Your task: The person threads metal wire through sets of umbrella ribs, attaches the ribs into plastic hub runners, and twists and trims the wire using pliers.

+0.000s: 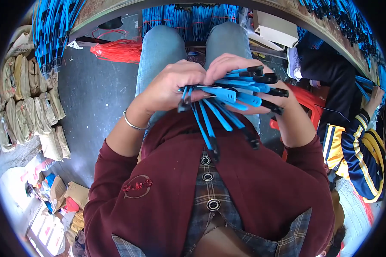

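Note:
A bundle of blue flat strips [222, 93] with black ends fans out in front of my chest, above my lap. My right hand [228, 67] is closed around the bundle, and many black tips stick out past its fingers to the right. My left hand [172, 82], with a bangle at the wrist, is closed on strips at the left side of the bundle. A few strips hang loosely below the hands toward my jacket. The fingertips meet in the middle and are partly hidden by the strips.
Blue strips [55, 34] lie piled along the bench [103, 15] edge, and more stand beneath it beyond my knees. Red strands [118, 50] lie on the floor. Brown paper-wrapped packs [25, 111] line the left. At right sits another person [351, 141], one hand at blue strips.

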{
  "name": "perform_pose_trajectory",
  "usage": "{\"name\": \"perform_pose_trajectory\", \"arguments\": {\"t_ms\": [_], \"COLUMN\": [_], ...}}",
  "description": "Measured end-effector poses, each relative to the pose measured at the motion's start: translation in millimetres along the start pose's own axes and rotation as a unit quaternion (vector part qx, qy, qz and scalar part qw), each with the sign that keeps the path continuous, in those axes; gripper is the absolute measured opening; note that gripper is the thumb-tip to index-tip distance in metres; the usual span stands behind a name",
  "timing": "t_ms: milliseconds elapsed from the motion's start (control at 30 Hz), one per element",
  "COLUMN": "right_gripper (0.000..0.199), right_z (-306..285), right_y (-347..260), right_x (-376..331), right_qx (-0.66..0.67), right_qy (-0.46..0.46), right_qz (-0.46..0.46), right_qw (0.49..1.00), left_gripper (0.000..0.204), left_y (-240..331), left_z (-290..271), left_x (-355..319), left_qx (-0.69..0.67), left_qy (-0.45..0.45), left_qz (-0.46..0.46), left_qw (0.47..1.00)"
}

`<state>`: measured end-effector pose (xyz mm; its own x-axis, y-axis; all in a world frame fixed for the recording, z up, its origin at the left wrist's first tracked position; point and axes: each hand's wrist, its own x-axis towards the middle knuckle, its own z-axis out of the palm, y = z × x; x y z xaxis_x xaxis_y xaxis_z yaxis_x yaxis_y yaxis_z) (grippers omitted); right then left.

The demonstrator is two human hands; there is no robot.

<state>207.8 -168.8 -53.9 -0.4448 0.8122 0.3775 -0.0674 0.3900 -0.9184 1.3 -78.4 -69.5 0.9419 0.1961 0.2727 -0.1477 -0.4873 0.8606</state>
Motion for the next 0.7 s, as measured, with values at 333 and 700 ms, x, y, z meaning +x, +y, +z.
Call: {"name": "perform_pose_trajectory", "arguments": {"t_ms": [333,700], "right_gripper": [0.032,0.022], "right_z": [-4.4,26.8], "right_y": [-18.5,5.3], "right_x": [3.7,6.3], "right_qx": [-0.008,0.101], "right_qy": [-0.041,0.258], "right_qz": [0.046,0.048], "right_qw": [0.998,0.960], "left_gripper": [0.009,0.014], "left_y": [-19.2,-4.8], "left_z": [-1.1,5.8], "left_x": [-6.8,0.6], "left_qx": [-0.290,-0.337], "left_qy": [0.157,0.212], "left_qz": [-0.112,-0.151], "left_qw": [0.937,0.905]}}
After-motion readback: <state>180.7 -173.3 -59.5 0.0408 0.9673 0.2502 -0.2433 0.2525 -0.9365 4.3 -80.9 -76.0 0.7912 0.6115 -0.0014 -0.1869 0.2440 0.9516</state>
